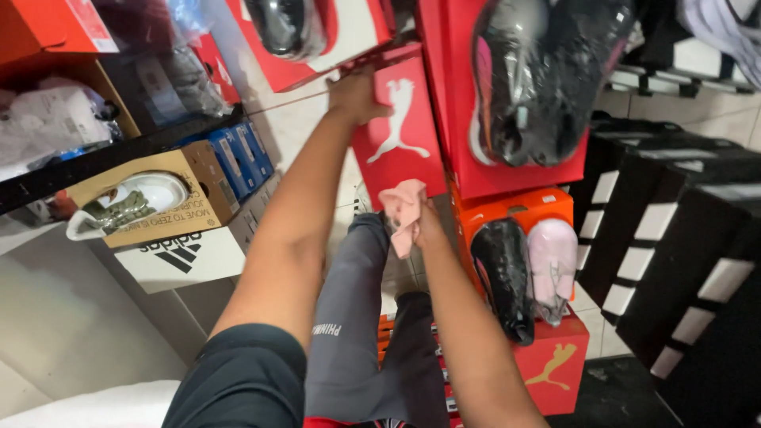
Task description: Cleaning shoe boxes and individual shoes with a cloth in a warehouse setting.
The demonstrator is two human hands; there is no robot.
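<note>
Red cardboard shoebox (399, 131): left hand (354, 95) fingers grip top edge; right hand (426, 224) fingers pinch soft pink cloth (403, 212).

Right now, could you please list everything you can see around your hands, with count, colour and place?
Red shoebox: one, red with a white emblem, centre, held at its top edge.
Pink cloth: one, pale pink, against the box's lower edge.
Wrapped black shoe: one, black with pink, on a red box at upper right.
Orange box: one, orange, below it, showing a black shoe and a pink shoe.
Brown box: one, tan, left shelf, holding a white and green shoe.
Black boxes: several, black with white stripes, right.
Left hand: on the red shoebox's top.
Right hand: gripping the pink cloth.
</note>
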